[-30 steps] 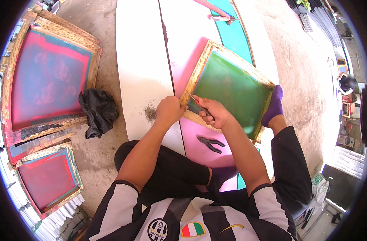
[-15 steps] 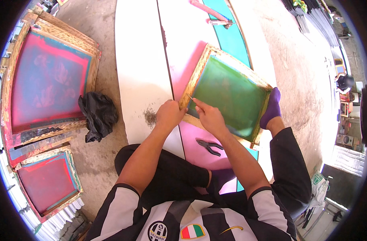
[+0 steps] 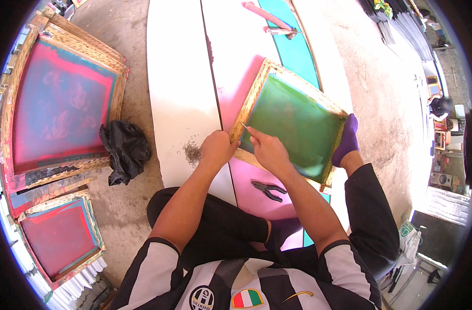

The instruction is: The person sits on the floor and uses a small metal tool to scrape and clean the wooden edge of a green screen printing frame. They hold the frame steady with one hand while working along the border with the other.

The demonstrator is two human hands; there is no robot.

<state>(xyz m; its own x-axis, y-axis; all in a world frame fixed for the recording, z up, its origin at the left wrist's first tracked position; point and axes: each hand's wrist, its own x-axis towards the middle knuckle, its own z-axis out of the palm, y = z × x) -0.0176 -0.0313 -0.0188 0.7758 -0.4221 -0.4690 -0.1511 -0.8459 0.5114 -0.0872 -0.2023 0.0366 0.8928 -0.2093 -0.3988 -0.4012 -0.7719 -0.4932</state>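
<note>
A wooden screen-printing frame (image 3: pixel 253 98) with green mesh (image 3: pixel 295 124) lies tilted on the board in front of me. My left hand (image 3: pixel 217 149) is closed around the frame's left rail near its lower corner. In my right hand (image 3: pixel 270 151) is a thin pointed metal tool (image 3: pixel 243 125), its tip at the same left rail; the hand covers the rest, so its exact kind is unclear. My foot in a purple sock (image 3: pixel 347 140) rests against the frame's right side. Black-handled pliers (image 3: pixel 268 190) lie on the pink strip below the frame, their jaws toward the left.
Small dark metal bits (image 3: pixel 192 152) are heaped on the white board (image 3: pixel 176 77) beside my left hand. A hammer (image 3: pixel 271 15) and a box cutter (image 3: pixel 278 31) lie at the far end. Leftward stand a large pink-blue screen (image 3: pixel 65 103), a smaller red one (image 3: pixel 60 237) and a black plastic bag (image 3: pixel 126 150).
The whole view has shifted slightly. My hands keep nearly the same places on the frame, and the tool's tip stays at the left rail.
</note>
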